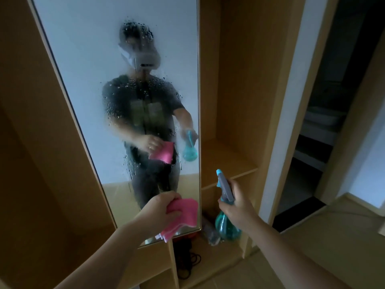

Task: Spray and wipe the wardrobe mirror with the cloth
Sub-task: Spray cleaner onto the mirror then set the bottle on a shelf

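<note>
Leftmost, the wardrobe mirror (83, 69) stands in its wooden frame, its middle beaded with spray droplets (133, 101). Low before the glass, the left hand (160, 209) pinches a folded pink cloth (183, 213). Further right, the right hand (237, 203) wraps the neck of a teal spray bottle (226, 224), nozzle tilted toward the mirror.

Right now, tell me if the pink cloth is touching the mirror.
Cannot tell. The head view shows the pink cloth overlapping the mirror, with no visible gap or contact.
</note>
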